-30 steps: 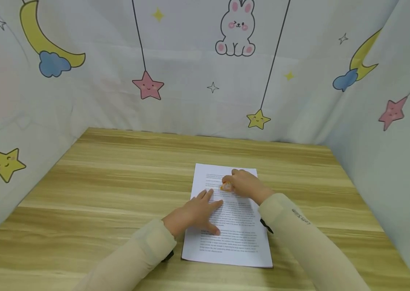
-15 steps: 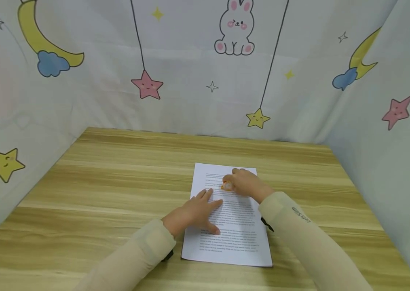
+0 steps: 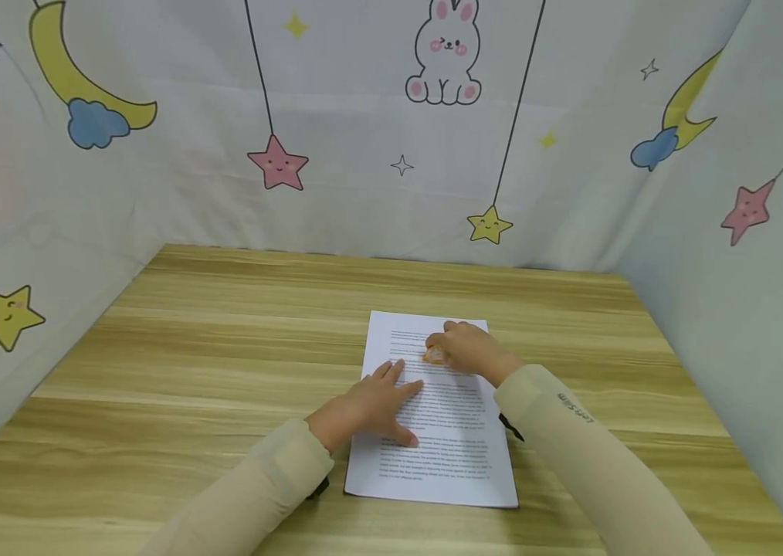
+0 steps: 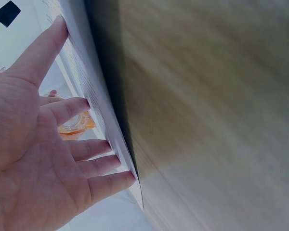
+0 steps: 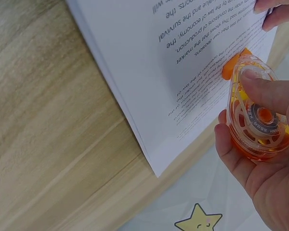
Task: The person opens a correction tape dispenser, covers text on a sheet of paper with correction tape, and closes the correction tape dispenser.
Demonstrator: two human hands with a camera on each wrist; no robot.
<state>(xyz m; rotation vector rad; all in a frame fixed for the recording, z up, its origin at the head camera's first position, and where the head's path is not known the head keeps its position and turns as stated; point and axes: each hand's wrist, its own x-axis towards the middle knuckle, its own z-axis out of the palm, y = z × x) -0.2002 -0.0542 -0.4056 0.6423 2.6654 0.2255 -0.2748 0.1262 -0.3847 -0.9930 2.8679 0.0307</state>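
Observation:
A thin stack of printed paper (image 3: 433,471) lies flat on the wooden table. My left hand (image 3: 374,405) rests on its left side with fingers spread; in the left wrist view the fingertips (image 4: 127,179) touch the sheet. My right hand (image 3: 471,351) grips an orange, see-through correction tape dispenser (image 5: 257,118) between thumb and fingers. The dispenser's orange tip (image 5: 229,66) is right at the printed lines in the upper part of the page. In the head view, most of the dispenser (image 3: 435,354) is hidden by the right hand.
The wood-grain table (image 3: 225,347) extends around the paper on all sides. White curtains (image 3: 350,69) printed with stars, moons and a rabbit stand behind the table and along both sides. A pale sleeve covers each forearm.
Both hands, the paper and the correction tape dispenser stay almost in place. The whole head view shifts slightly to the left.

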